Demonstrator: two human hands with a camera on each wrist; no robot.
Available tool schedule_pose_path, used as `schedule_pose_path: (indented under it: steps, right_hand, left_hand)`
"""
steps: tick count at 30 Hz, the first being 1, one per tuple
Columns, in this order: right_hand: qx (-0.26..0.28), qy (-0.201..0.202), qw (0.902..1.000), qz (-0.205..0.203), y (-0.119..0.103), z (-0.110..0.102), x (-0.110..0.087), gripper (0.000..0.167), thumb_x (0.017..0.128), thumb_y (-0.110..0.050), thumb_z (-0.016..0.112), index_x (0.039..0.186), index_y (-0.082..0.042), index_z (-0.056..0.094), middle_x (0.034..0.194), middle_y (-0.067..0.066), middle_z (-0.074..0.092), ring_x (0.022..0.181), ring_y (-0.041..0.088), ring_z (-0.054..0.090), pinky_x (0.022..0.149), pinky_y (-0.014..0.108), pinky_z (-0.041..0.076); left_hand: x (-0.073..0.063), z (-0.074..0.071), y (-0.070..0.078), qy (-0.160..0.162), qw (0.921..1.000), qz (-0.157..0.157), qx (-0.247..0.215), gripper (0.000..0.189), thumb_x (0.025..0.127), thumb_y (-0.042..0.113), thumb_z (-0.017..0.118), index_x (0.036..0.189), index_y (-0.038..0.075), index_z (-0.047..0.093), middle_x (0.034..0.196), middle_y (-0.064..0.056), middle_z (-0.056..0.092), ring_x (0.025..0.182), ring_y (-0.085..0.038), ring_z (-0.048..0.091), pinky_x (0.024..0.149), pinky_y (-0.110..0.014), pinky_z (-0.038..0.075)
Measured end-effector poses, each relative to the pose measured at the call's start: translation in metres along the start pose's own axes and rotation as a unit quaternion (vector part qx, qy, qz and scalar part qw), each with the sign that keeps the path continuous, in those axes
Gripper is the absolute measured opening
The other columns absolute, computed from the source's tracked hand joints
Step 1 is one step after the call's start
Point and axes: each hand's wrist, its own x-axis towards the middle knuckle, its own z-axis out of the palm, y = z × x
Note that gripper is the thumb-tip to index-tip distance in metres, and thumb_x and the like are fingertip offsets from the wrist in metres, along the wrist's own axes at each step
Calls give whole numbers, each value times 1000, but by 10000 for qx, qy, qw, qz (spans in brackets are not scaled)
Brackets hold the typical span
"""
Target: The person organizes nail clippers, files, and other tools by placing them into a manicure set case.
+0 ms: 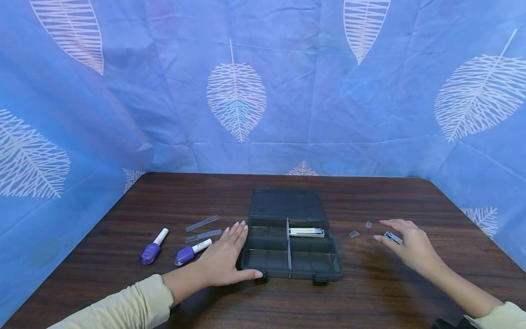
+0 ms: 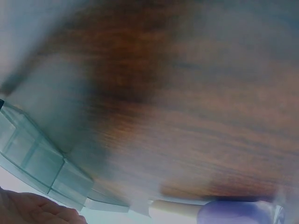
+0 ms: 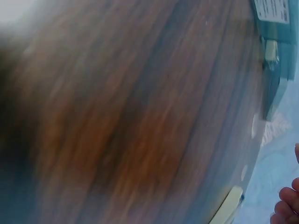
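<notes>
My left hand [image 1: 226, 253] rests against the left side of a dark translucent divided box [image 1: 289, 249], fingers straight along its edge and thumb at the front corner. The box lies with its lid laid back. One nail clipper [image 1: 306, 232] sits in its rear right compartment. To the right, my right hand [image 1: 415, 246] hovers with thumb and fingers spread around a second nail clipper [image 1: 392, 237] on the table. In the right wrist view, the fingers [image 3: 285, 207] stand apart from that clipper [image 3: 227, 205].
Two purple nail polish bottles [image 1: 150, 252] with white caps lie left of the box. Near them are two clear flat strips [image 1: 202, 223]. Two small clear pieces [image 1: 354, 234] lie between the box and my right hand. A blue leaf-patterned cloth [image 1: 287, 105] hangs around the wooden table [image 1: 197, 187].
</notes>
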Motion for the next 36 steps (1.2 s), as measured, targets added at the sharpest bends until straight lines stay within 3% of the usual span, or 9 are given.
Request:
schedule_pose_path:
  steps: [4, 8, 10, 15, 20, 27, 36]
  right_hand:
    - [-132, -9, 9998, 143, 11, -6, -8, 40, 76, -13, 75, 108, 9, 62, 105, 31, 60, 83, 40, 55, 58, 46, 45]
    - [-278, -126, 9991, 292, 23, -9, -16, 42, 76, -14, 75, 108, 10, 62, 105, 34, 59, 76, 40, 55, 61, 52, 45]
    - [-308, -226, 9984, 420, 29, -11, -20, 44, 76, -16, 75, 108, 12, 61, 106, 37, 57, 80, 46, 55, 69, 60, 43]
    - [-517, -566, 9943, 738, 47, -14, -28, 54, 79, -27, 73, 111, 14, 58, 109, 41, 54, 91, 55, 51, 76, 66, 38]
    - [-692, -874, 9894, 927, 60, -16, -35, 58, 79, -32, 72, 110, 15, 58, 110, 43, 52, 96, 60, 47, 75, 65, 37]
    - [-708, -1174, 9849, 1055, 63, -15, -39, 56, 79, -32, 72, 107, 15, 60, 106, 39, 55, 88, 53, 53, 68, 58, 42]
    - [-752, -1274, 9837, 1021, 61, -15, -36, 52, 78, -28, 73, 105, 15, 61, 97, 32, 59, 81, 44, 56, 63, 51, 44]
  left_hand:
    - [0, -1, 0, -11, 10000, -43, -82, 104, 79, 74, 45, 146, 0, 20, 154, -18, 15, 144, -29, 15, 115, -44, 21]
    - [0, -1, 0, -2, 9999, -34, -97, 103, 79, 74, 45, 146, -1, 21, 154, -18, 16, 143, -29, 16, 115, -45, 21]
    - [-1, -1, -1, 15, 10000, -32, -93, 102, 80, 74, 44, 146, -1, 22, 154, -18, 16, 143, -29, 17, 115, -45, 22]
    - [0, 0, -1, 47, 10000, -23, -73, 101, 81, 73, 43, 146, -1, 22, 154, -19, 17, 143, -30, 18, 115, -45, 22]
    - [0, 0, -1, 35, 10000, 20, -69, 100, 81, 72, 44, 145, -2, 23, 153, -20, 18, 143, -31, 18, 115, -45, 23]
    - [0, 1, -1, 40, 10000, 8, -90, 101, 81, 73, 43, 146, -2, 21, 154, -19, 17, 143, -30, 18, 115, -44, 22]
    - [0, 0, 0, -36, 9998, -23, -186, 100, 82, 71, 44, 146, -1, 20, 154, -19, 16, 143, -31, 17, 115, -44, 22]
